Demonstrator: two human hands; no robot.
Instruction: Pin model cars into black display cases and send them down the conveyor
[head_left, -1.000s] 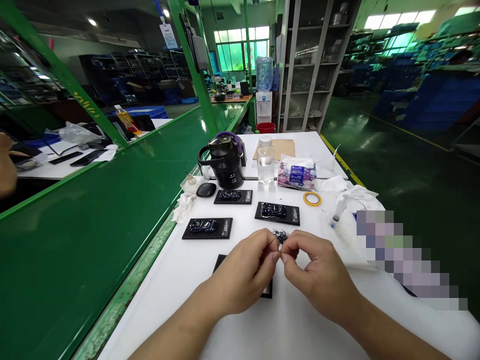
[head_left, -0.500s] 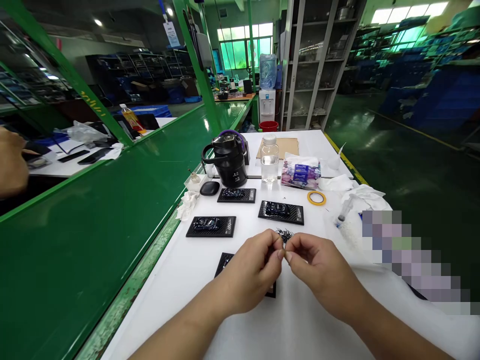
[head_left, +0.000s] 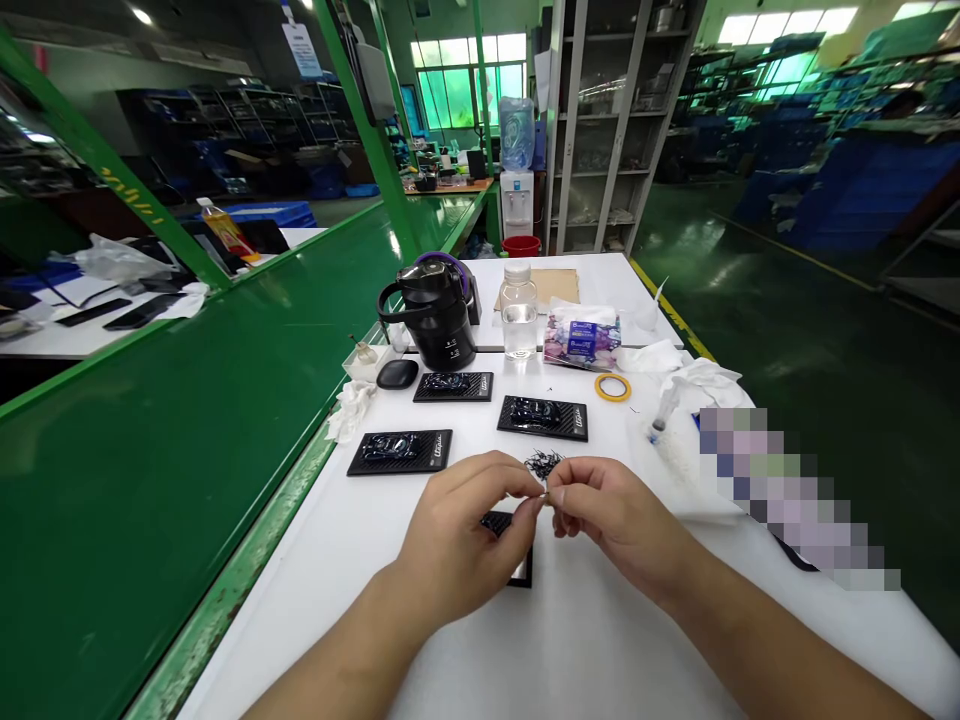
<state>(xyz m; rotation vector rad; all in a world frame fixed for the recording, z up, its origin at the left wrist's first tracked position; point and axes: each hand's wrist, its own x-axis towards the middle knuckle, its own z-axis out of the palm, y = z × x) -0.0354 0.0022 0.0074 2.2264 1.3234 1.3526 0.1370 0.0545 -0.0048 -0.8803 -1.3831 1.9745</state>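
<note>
both our hands, left hand (head_left: 457,530) and right hand (head_left: 626,515), pinch at a tiny piece (head_left: 546,497), too small for us to identify. we judge it could slip if either fingertip hold loosens; our fingers hide much of it, so a poor grip might go unnoticed. lowering the left wrist could nudge the near black plate (head_left: 496,522), partly hidden under that hand, towards seven o'clock from the pinch. a dropped piece could get lost in the dark strands (head_left: 542,464), just beyond our fingertips at twelve. farther over the surface (head_left: 600,650), black plates bearing glossy car models lie at ten (head_left: 433,455), twelve (head_left: 568,420) and eleven (head_left: 480,388).
</note>
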